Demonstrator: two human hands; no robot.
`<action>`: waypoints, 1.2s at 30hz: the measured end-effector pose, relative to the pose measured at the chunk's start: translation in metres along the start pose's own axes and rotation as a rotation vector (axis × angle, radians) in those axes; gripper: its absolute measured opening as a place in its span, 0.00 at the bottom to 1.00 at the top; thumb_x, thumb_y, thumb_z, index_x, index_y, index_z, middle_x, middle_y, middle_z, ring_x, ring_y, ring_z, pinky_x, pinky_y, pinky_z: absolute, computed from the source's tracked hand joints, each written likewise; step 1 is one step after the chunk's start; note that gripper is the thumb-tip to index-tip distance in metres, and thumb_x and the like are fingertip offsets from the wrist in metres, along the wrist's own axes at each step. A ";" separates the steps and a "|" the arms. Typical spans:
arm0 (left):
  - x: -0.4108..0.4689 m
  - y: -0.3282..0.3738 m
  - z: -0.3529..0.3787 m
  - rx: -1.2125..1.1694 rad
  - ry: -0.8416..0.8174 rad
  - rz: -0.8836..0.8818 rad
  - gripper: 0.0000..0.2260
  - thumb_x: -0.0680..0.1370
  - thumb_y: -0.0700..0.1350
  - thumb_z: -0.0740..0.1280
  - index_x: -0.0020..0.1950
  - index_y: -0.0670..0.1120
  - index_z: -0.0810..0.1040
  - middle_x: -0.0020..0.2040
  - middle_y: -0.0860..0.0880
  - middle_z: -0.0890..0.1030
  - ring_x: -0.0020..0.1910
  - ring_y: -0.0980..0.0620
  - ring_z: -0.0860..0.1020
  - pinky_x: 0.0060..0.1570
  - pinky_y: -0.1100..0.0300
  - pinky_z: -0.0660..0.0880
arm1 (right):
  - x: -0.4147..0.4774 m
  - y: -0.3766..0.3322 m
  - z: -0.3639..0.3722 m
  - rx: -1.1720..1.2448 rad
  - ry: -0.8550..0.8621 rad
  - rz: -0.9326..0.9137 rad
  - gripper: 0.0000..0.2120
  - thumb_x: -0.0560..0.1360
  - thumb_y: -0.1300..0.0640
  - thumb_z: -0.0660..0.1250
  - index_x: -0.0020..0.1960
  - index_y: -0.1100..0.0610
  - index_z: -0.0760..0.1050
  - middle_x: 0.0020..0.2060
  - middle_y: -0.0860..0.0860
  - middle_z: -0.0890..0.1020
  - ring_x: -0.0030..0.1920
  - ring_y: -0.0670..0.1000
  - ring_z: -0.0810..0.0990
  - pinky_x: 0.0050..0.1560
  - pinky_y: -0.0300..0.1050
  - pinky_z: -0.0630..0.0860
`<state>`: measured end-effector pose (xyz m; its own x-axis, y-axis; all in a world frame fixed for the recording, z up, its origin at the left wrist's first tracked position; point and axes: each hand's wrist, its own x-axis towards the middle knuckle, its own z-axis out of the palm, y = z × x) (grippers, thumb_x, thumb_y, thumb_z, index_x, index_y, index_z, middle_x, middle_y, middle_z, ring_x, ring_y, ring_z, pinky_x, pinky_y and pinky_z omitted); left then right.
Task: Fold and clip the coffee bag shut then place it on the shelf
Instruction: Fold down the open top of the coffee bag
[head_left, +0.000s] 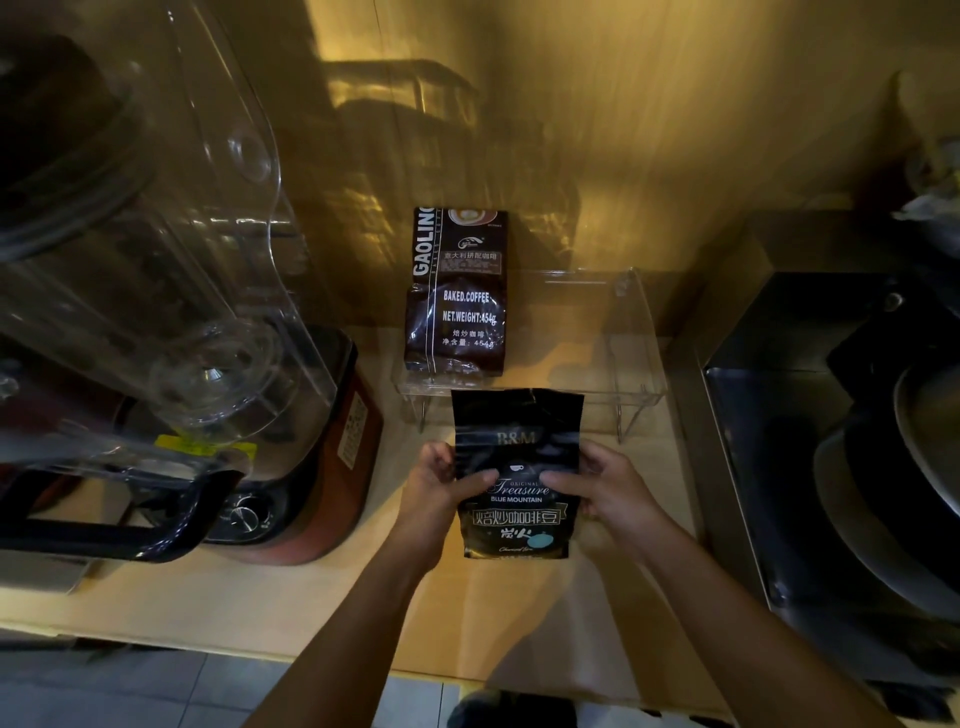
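Dim amber-lit wooden counter (291, 597). Black foil coffee bag (517, 483) upright before clear acrylic shelf (641, 332), left hand (441, 486) and right hand (605, 491) gripping sides. Top unfolded; no clip seen. Next: fold top down.

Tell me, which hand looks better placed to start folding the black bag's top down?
Probably the right hand: it seems higher on the black bag, nearer its unfolded top. The left hand can steady it.

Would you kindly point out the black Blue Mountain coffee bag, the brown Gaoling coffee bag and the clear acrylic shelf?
Black Blue Mountain coffee bag (514, 512): head view, front label.
Brown Gaoling coffee bag (460, 296): head view, printed front.
Clear acrylic shelf (597, 364): head view, bare top panel.
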<state>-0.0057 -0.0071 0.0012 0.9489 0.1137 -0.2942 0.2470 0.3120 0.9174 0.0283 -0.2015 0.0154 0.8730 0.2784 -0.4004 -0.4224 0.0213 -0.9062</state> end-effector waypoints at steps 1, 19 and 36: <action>-0.001 -0.002 0.001 -0.009 -0.030 -0.014 0.20 0.62 0.33 0.73 0.45 0.46 0.67 0.45 0.48 0.82 0.48 0.46 0.81 0.38 0.59 0.79 | -0.001 0.000 0.002 -0.037 -0.015 -0.004 0.18 0.64 0.68 0.73 0.50 0.54 0.75 0.52 0.60 0.80 0.42 0.49 0.82 0.34 0.39 0.79; -0.010 -0.003 0.014 0.172 -0.159 0.028 0.09 0.69 0.31 0.69 0.45 0.40 0.81 0.39 0.47 0.84 0.39 0.54 0.82 0.37 0.65 0.78 | -0.003 0.014 0.017 0.008 0.053 -0.159 0.13 0.64 0.73 0.70 0.49 0.69 0.77 0.38 0.57 0.84 0.38 0.54 0.82 0.37 0.40 0.80; -0.012 0.009 -0.004 0.318 -0.147 -0.038 0.06 0.68 0.32 0.70 0.43 0.39 0.82 0.33 0.52 0.85 0.36 0.54 0.82 0.35 0.66 0.77 | -0.009 0.015 -0.007 -0.061 -0.074 -0.153 0.15 0.64 0.73 0.71 0.50 0.66 0.78 0.49 0.56 0.80 0.47 0.50 0.81 0.41 0.37 0.79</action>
<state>-0.0156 -0.0024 0.0117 0.9503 -0.0367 -0.3091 0.3093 0.0017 0.9510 0.0156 -0.2100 0.0041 0.9047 0.3462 -0.2484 -0.2688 0.0114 -0.9631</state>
